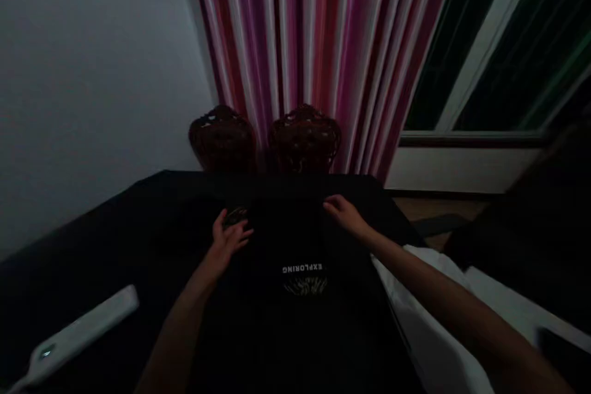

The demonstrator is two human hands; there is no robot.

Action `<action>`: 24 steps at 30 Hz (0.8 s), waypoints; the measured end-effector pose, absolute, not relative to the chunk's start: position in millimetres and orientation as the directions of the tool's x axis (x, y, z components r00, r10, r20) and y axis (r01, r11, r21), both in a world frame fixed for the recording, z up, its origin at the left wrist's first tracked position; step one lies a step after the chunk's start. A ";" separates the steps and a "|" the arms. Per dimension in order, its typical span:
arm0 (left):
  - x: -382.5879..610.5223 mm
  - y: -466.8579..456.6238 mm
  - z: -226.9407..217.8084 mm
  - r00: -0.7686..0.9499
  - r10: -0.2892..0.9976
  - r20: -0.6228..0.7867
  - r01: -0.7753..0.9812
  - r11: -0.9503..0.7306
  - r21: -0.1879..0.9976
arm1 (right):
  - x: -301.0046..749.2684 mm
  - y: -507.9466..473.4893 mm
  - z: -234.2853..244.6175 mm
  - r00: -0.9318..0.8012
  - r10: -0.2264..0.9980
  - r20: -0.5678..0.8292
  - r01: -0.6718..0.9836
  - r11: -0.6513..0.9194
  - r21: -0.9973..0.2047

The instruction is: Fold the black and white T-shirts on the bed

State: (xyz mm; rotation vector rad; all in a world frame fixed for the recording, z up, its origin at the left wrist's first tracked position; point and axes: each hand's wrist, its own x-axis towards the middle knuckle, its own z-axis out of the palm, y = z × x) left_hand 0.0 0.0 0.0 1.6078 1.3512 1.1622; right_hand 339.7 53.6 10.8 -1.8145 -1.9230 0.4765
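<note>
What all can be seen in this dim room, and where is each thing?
black garment: one, black with white upside-down lettering, spread on the table
table: one, dark, in the foreground
white device: one, white, lower left on the table
white cloth: one, white, lower right
chairs: two, dark carved wood, behind the table
curtain: one, pink, purple and white stripes, at the back
window: one, white frame with dark panes, upper right
left hand: one, flat on the garment's left side
right hand: one, on the garment's far right edge
</note>
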 end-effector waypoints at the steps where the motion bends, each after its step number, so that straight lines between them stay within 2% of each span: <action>1: -5.2 -0.5 -12.2 0.011 0.988 0.152 0.444 -0.141 0.885 | 338.5 45.0 2.1 -0.039 0.997 0.059 0.843 0.065 -0.534; 4: -13.8 0.3 -43.5 -0.051 0.994 0.101 0.651 -0.044 0.758 | 330.4 21.6 -24.8 -0.061 0.997 -0.036 0.860 0.035 -0.509; 8: 1.0 0.0 -65.6 0.016 0.998 0.068 0.712 -0.059 0.700 | 307.5 -2.9 -50.3 -0.082 0.979 -0.186 0.882 -0.015 -0.471; 12: 27.9 4.3 -67.5 0.125 0.984 0.127 0.729 -0.177 0.661 | 292.8 -1.6 -50.3 -0.099 0.968 -0.231 0.795 -0.063 -0.603; 15: 51.8 15.8 -46.7 0.067 0.996 0.065 0.599 -0.092 0.795 | 303.1 16.8 -31.4 -0.078 0.970 -0.228 0.669 -0.119 -0.734; 17: 73.0 24.0 -19.9 -0.012 0.999 -0.043 0.478 0.044 0.878 | 321.5 27.9 -8.5 -0.050 0.984 -0.171 0.569 -0.113 -0.815; 19: 99.2 26.9 13.1 -0.034 0.995 -0.089 0.366 0.096 0.926 | 348.0 29.9 21.6 -0.010 0.995 -0.099 0.489 -0.081 -0.868; 22: 146.1 11.6 58.0 0.083 0.996 0.023 0.141 -0.034 0.989 | 399.5 3.4 70.6 0.094 0.995 0.029 0.318 -0.002 -0.948; 24: 178.9 -14.2 71.5 0.168 0.979 0.119 0.009 -0.122 0.992 | 437.5 -35.5 95.0 0.180 0.980 0.089 0.189 0.054 -0.981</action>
